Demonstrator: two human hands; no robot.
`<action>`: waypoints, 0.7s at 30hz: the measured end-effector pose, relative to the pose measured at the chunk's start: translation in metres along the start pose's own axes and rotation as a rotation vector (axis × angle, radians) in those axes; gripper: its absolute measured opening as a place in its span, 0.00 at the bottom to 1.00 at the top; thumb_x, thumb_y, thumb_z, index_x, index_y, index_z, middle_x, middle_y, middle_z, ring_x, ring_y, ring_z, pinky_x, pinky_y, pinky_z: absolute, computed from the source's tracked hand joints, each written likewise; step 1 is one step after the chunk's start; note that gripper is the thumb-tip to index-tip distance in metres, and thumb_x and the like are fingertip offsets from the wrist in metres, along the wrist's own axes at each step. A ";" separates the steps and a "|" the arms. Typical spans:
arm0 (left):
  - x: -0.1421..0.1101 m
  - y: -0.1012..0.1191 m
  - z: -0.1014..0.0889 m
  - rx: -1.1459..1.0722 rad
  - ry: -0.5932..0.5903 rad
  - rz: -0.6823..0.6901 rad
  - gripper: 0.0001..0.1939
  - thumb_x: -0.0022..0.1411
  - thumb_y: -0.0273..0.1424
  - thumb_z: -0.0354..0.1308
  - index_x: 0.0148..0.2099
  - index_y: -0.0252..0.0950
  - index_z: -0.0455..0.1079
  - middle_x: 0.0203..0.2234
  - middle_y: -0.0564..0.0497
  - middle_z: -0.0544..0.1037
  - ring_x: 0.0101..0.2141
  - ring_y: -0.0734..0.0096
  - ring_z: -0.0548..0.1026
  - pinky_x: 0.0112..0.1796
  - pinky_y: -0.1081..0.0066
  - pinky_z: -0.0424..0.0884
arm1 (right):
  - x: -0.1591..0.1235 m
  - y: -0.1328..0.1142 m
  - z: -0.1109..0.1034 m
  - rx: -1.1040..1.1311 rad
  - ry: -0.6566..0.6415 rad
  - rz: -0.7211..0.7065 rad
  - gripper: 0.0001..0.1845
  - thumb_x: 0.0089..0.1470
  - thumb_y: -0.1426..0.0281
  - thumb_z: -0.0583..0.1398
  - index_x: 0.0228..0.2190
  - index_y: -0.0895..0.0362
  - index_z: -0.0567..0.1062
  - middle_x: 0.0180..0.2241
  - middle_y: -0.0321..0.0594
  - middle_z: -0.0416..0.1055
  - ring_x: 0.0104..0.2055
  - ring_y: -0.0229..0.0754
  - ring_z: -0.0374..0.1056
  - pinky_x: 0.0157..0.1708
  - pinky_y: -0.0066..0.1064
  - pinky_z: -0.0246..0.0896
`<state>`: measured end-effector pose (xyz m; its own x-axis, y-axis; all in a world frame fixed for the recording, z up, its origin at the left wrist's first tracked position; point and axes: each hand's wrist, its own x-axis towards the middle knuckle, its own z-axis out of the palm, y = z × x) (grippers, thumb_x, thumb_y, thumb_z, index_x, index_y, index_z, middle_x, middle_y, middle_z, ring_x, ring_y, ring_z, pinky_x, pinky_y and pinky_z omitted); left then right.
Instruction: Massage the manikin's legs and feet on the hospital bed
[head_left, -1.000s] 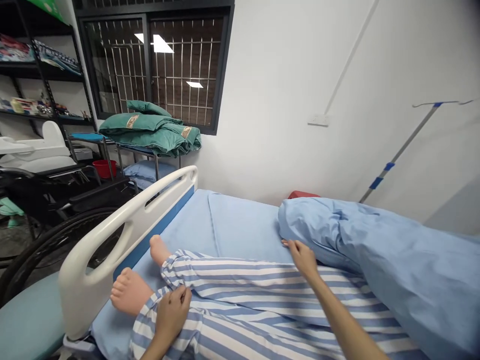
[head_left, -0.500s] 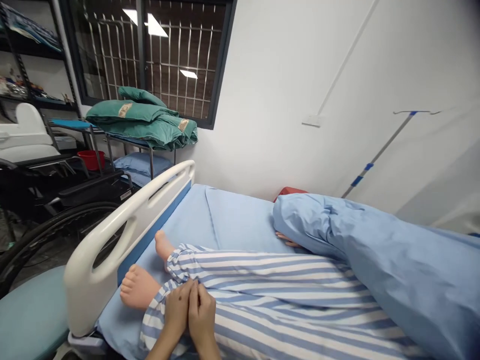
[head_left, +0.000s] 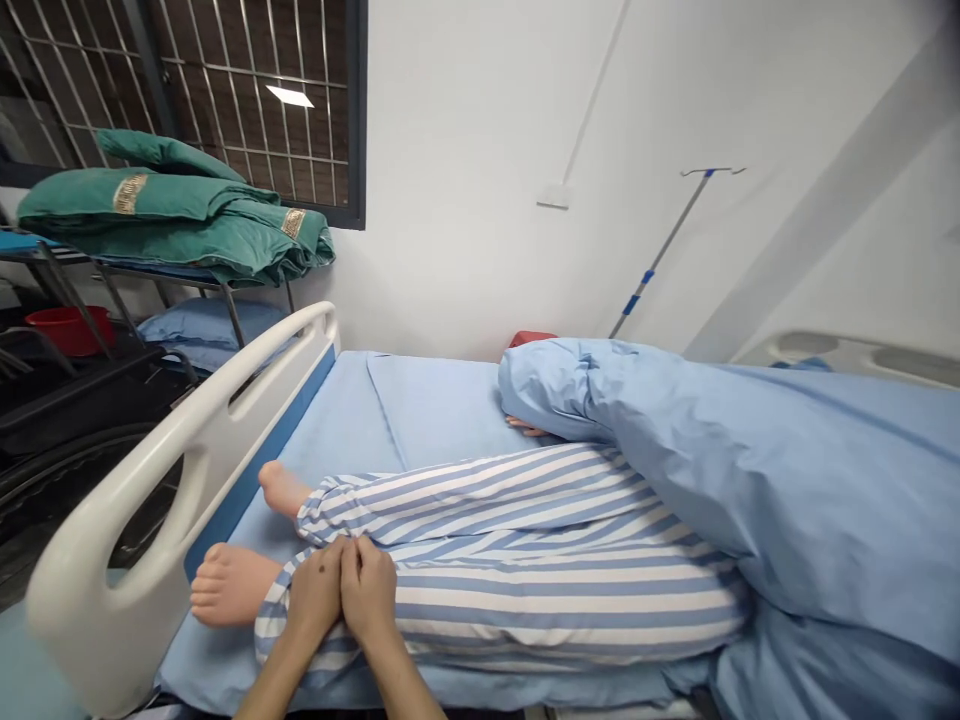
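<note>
A figure in blue-and-white striped pyjama trousers (head_left: 510,560) lies on a hospital bed with a light blue sheet (head_left: 420,410); its bare feet (head_left: 225,585) point at the white footboard (head_left: 172,460). My left hand (head_left: 313,595) and my right hand (head_left: 369,592) sit side by side at the near trouser cuff, fingers closed, pinching the striped fabric. A light blue quilt (head_left: 750,470) is bunched over the figure's upper body. A pale hand (head_left: 525,428) of the figure peeks from under the quilt's edge.
Folded green blankets (head_left: 172,215) lie on a metal rack at the left, with a blue pillow (head_left: 202,325) and a red basin (head_left: 67,328) below. A wheelchair wheel (head_left: 52,480) stands beside the footboard. An IV pole (head_left: 660,250) leans at the white wall.
My right hand came away from the quilt's edge and joined my left hand at the near trouser cuff. The view has swung to the right.
</note>
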<state>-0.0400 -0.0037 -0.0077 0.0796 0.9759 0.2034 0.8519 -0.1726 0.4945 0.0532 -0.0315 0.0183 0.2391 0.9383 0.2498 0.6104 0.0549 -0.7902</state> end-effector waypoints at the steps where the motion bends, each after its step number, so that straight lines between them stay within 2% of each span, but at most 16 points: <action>1: 0.001 0.002 -0.001 -0.069 0.043 -0.051 0.13 0.55 0.30 0.44 0.35 0.37 0.70 0.35 0.45 0.78 0.36 0.63 0.75 0.39 0.67 0.68 | 0.002 -0.001 0.001 0.012 0.012 0.015 0.18 0.57 0.64 0.46 0.20 0.53 0.67 0.20 0.38 0.70 0.23 0.42 0.65 0.22 0.30 0.42; 3: 0.003 0.007 -0.005 -0.229 0.123 -0.194 0.16 0.57 0.36 0.42 0.35 0.36 0.69 0.36 0.44 0.78 0.38 0.62 0.74 0.38 0.67 0.68 | 0.006 -0.003 0.006 0.060 0.017 0.026 0.19 0.57 0.65 0.46 0.19 0.54 0.68 0.20 0.37 0.70 0.23 0.41 0.64 0.22 0.29 0.43; 5: 0.005 0.013 -0.008 -0.353 0.176 -0.345 0.21 0.58 0.42 0.39 0.33 0.35 0.69 0.31 0.44 0.78 0.34 0.61 0.74 0.34 0.67 0.69 | 0.010 -0.004 0.013 0.136 0.014 0.031 0.19 0.56 0.67 0.47 0.18 0.55 0.68 0.19 0.37 0.70 0.22 0.39 0.63 0.22 0.28 0.44; 7: 0.006 0.018 -0.009 -0.394 0.206 -0.387 0.23 0.58 0.44 0.39 0.31 0.34 0.68 0.24 0.46 0.77 0.28 0.62 0.73 0.30 0.68 0.68 | 0.015 -0.005 0.018 0.225 0.027 0.071 0.19 0.55 0.68 0.47 0.17 0.56 0.67 0.18 0.36 0.69 0.22 0.38 0.63 0.22 0.27 0.46; 10: 0.005 0.019 -0.002 -0.271 0.211 -0.216 0.19 0.57 0.40 0.40 0.31 0.35 0.68 0.23 0.47 0.76 0.27 0.65 0.72 0.29 0.70 0.67 | 0.020 -0.003 0.015 0.321 0.047 0.145 0.18 0.55 0.69 0.47 0.16 0.57 0.65 0.18 0.35 0.67 0.22 0.36 0.61 0.22 0.25 0.46; 13: 0.001 0.014 0.010 -0.002 0.166 -0.022 0.14 0.55 0.33 0.43 0.34 0.37 0.70 0.28 0.47 0.77 0.29 0.66 0.73 0.31 0.70 0.66 | 0.019 0.004 -0.007 0.276 0.012 0.060 0.18 0.56 0.67 0.48 0.18 0.57 0.66 0.18 0.34 0.67 0.22 0.35 0.60 0.21 0.25 0.44; 17: -0.005 0.009 0.018 0.228 0.120 0.078 0.15 0.53 0.28 0.45 0.39 0.38 0.71 0.36 0.45 0.77 0.30 0.66 0.73 0.32 0.70 0.66 | 0.017 0.026 -0.043 0.113 -0.037 -0.065 0.20 0.58 0.67 0.46 0.19 0.56 0.68 0.18 0.35 0.68 0.21 0.35 0.61 0.22 0.27 0.42; 21: -0.006 0.005 0.016 0.388 0.083 0.154 0.17 0.53 0.26 0.46 0.43 0.38 0.70 0.40 0.44 0.76 0.31 0.66 0.73 0.31 0.71 0.66 | 0.015 0.040 -0.054 0.020 -0.081 -0.126 0.19 0.58 0.68 0.46 0.21 0.56 0.69 0.20 0.36 0.70 0.23 0.35 0.63 0.23 0.28 0.42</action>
<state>-0.0281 -0.0085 -0.0197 0.1926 0.9259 0.3248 0.9662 -0.2368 0.1019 0.1222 -0.0332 0.0202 0.0994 0.9480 0.3024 0.6167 0.1798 -0.7664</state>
